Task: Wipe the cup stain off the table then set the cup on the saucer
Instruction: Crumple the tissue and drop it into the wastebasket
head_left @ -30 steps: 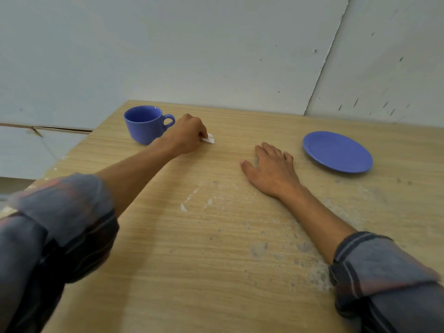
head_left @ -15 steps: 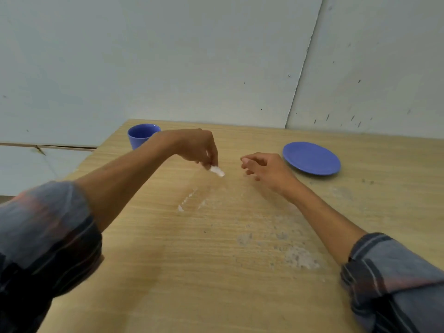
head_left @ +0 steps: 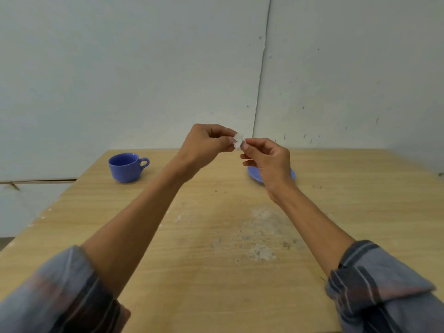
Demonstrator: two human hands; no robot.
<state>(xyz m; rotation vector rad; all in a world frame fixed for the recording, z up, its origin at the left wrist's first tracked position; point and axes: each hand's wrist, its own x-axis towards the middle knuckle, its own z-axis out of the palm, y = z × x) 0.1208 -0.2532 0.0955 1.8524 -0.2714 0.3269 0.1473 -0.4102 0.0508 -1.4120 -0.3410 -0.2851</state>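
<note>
A blue cup (head_left: 126,167) stands upright at the far left of the wooden table (head_left: 216,284), its handle pointing right. A blue saucer (head_left: 254,175) lies at the far middle, mostly hidden behind my right hand. Both hands are raised above the table. My left hand (head_left: 206,143) and my right hand (head_left: 266,157) each pinch a small crumpled white tissue (head_left: 238,141) between thumb and fingertips, held in the air between them.
Pale worn patches (head_left: 262,236) mark the table's middle. A white wall rises just behind the table's far edge. The table's left edge (head_left: 48,212) runs diagonally, with a lower white ledge beyond it.
My left hand lifted the tissue from the table beside the cup and rose to the middle. My right hand left the table and took hold of the tissue too. The view tilted up.
</note>
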